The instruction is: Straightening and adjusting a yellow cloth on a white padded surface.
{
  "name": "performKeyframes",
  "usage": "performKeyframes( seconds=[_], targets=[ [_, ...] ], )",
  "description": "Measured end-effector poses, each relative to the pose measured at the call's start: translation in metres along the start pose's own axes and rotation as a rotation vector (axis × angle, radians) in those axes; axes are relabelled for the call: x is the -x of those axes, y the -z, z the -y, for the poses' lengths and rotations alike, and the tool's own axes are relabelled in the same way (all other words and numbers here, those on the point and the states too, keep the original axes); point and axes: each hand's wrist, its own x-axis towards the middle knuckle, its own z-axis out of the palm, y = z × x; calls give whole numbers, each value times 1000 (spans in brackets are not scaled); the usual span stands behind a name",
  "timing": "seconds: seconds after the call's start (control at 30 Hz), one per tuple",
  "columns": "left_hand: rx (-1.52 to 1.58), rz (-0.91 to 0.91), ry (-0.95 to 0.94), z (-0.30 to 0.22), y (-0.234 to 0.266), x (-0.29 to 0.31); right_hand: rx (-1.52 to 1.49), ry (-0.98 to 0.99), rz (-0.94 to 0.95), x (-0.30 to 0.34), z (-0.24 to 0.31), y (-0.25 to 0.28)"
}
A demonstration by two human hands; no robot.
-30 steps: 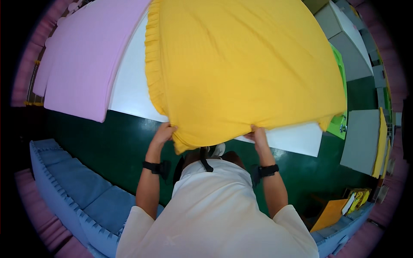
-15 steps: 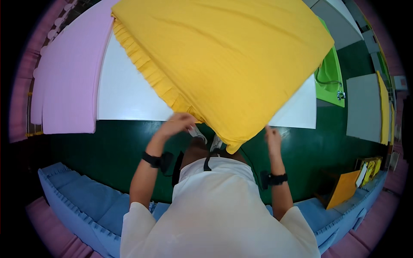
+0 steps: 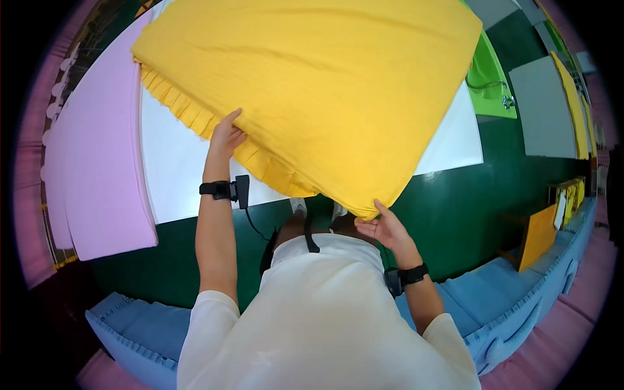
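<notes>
A large yellow cloth lies folded over a white table, its ruffled border running down the left side. My left hand is closed on that side, thumb along the top of the fabric by the ruffle. The near corner of the cloth hangs past the table's front edge. There my right hand grips it, thumb above and fingers partly hidden beneath the fabric. Both wrists carry black straps with small devices.
A pink padded cloth covers the table's left end. At the right is a green sink with a tap, with a grey panel beyond. Behind me stands a blue sofa with an orange board on it.
My left hand has moved up and forward along the ruffled side and taken hold there. My right hand has come inward to the near corner and gripped it. The whole view has turned slightly.
</notes>
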Motion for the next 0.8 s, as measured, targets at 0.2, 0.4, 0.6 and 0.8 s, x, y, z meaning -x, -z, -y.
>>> performKeyframes(
  seconds=[0.2,0.4,0.6,0.8],
  targets=[
    [241,39,43,-3,-15,3,-345,419,-41,-3,-27,-22],
    [535,450,-179,-9,-32,11,-459,761,-1,11,-14,-27],
    [523,605,-246,21,-41,9,-602,863,-116,12,16,3],
    [342,520,-34,57,-58,2,-866,943,-159,-22,21,33]
  ],
)
